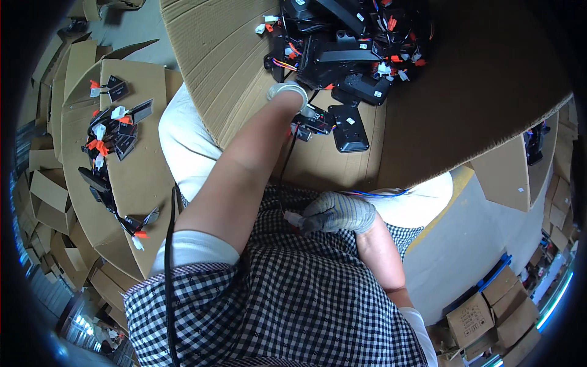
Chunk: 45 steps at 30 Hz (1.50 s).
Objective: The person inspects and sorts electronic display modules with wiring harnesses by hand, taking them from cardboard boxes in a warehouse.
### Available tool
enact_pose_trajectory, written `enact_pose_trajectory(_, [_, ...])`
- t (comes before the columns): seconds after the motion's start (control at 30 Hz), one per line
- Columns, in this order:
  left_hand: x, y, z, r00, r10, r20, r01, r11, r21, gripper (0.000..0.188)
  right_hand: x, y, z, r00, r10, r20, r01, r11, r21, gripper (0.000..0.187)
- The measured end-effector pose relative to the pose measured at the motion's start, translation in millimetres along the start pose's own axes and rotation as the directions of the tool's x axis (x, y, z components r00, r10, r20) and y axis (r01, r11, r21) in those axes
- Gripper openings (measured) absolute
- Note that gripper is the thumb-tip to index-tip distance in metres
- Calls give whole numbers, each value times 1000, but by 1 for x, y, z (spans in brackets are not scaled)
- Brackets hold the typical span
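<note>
Cardboard box (208,61) — black modules (350,129), orange-white connectors (384,69)

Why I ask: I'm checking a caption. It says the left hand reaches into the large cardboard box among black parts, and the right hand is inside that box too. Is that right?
Not quite: the right hand is outside the large cardboard box, in front of the checkered garment, as the head view shows. The left hand does reach into it among black parts.

Head-height fisheye view — close, steeply downward over the checked garment (318,293) and into the open cardboard box (211,55).
</note>
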<state>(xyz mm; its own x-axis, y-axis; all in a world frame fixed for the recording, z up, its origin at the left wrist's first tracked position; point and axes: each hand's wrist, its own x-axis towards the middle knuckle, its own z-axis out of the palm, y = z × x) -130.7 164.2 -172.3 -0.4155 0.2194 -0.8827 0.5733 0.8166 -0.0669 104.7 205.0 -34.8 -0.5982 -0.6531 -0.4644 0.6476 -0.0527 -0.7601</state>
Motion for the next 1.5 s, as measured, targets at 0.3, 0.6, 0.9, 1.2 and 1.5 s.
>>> enact_pose_trajectory(0.3, [-2,-20,28,915,277,-294,-353,902,-250,56,5,6,4,988,-154,-28,155,986,62,27])
enact_pose_trajectory(0.6, [-35,1,65,884,434,-175,-345,353,-869,49,1,9,13,976,-120,-181,137,987,82,27])
enact_pose_trajectory(0.9, [-112,-26,76,552,88,-829,-627,699,-343,48,12,47,14,933,-283,-224,314,942,116,26])
enact_pose_trajectory(1.2, [-303,-268,119,444,-507,-739,-663,-740,109,21,29,40,11,677,-184,-712,63,979,-193,43])
enact_pose_trajectory(1.5, [-283,-275,115,202,-824,-529,-971,-240,5,32,39,55,9,684,-256,-683,-19,930,-367,49])
